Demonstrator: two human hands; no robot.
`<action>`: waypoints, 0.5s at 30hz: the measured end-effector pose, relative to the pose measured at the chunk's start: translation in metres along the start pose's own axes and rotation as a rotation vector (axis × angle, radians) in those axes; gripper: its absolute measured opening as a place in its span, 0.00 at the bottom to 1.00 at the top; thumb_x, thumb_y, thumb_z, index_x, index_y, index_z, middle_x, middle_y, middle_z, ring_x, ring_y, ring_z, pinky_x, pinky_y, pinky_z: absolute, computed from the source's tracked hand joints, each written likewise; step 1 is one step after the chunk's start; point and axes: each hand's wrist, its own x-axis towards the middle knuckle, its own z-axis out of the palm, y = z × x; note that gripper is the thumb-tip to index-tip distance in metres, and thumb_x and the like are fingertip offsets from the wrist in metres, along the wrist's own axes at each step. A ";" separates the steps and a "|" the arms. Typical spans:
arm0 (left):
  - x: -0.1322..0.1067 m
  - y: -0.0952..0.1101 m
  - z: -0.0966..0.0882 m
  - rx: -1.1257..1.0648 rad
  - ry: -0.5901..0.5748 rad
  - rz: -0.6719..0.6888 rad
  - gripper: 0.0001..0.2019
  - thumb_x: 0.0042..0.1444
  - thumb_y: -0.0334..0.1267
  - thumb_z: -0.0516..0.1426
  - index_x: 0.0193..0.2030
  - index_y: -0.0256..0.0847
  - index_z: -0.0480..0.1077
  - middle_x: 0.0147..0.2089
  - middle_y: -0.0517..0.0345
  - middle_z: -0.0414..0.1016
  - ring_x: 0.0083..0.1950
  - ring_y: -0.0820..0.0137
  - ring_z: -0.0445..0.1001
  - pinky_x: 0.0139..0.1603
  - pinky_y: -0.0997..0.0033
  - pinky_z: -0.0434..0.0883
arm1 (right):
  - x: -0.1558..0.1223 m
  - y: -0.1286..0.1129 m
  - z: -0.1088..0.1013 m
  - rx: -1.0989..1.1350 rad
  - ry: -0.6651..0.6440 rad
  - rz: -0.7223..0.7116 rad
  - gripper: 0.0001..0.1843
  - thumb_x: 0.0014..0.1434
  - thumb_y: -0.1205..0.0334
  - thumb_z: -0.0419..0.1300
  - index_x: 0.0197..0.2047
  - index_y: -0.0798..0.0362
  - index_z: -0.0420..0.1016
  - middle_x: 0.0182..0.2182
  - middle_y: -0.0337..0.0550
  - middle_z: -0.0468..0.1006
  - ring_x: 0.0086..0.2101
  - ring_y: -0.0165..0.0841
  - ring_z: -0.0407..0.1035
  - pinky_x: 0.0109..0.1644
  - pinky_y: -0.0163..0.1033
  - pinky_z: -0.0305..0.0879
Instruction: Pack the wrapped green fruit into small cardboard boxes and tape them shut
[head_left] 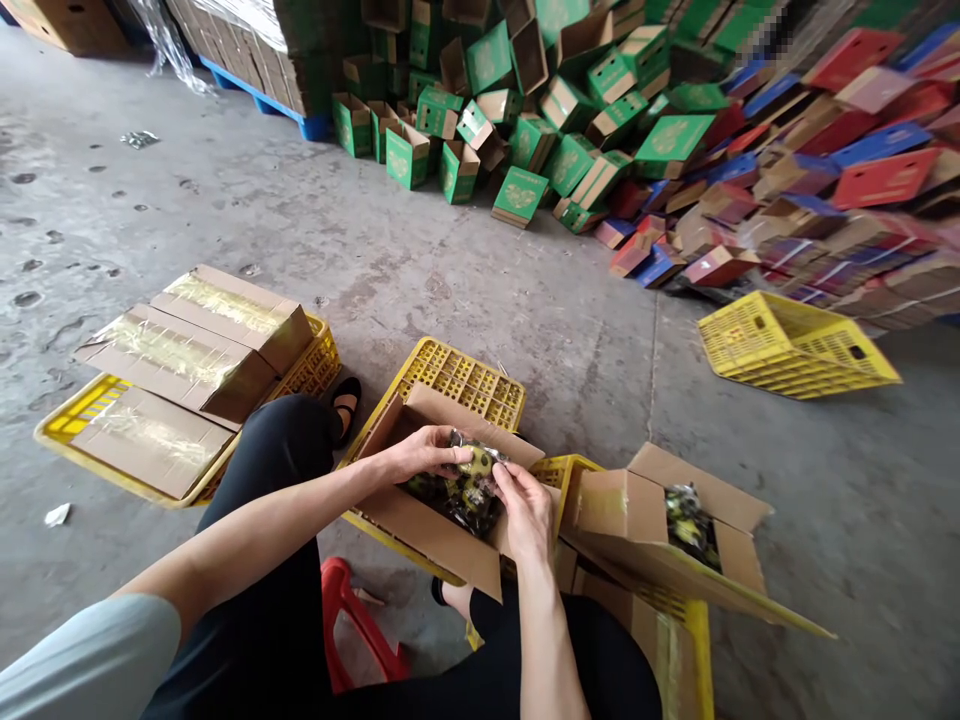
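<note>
A clear plastic packet (478,462) with yellow and black contents is held between my two hands. My left hand (426,453) grips it on the left with thumb and fingers. My right hand (526,508) pinches its right edge. Directly beneath them stands an open cardboard box (424,533) with its flaps spread, and more packets (476,515) of the same look lie inside, partly covered by my hands. The box rests on a yellow plastic crate (469,378). What exactly the packets contain is too small to make out.
At right, another open carton (611,505) holds similar packets (688,522). Taped cartons (169,355) fill a yellow crate (56,435) on the left. A red stool (352,620) is below me. Green boxes (520,192), red-and-blue boxes (885,178) and a yellow crate (787,355) lie beyond.
</note>
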 end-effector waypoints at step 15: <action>0.007 -0.002 -0.001 0.019 0.195 0.110 0.29 0.47 0.62 0.71 0.38 0.34 0.78 0.33 0.57 0.78 0.29 0.75 0.73 0.33 0.74 0.74 | -0.002 -0.004 0.003 0.065 -0.053 0.028 0.22 0.46 0.44 0.78 0.38 0.49 0.83 0.38 0.42 0.85 0.37 0.37 0.79 0.43 0.42 0.79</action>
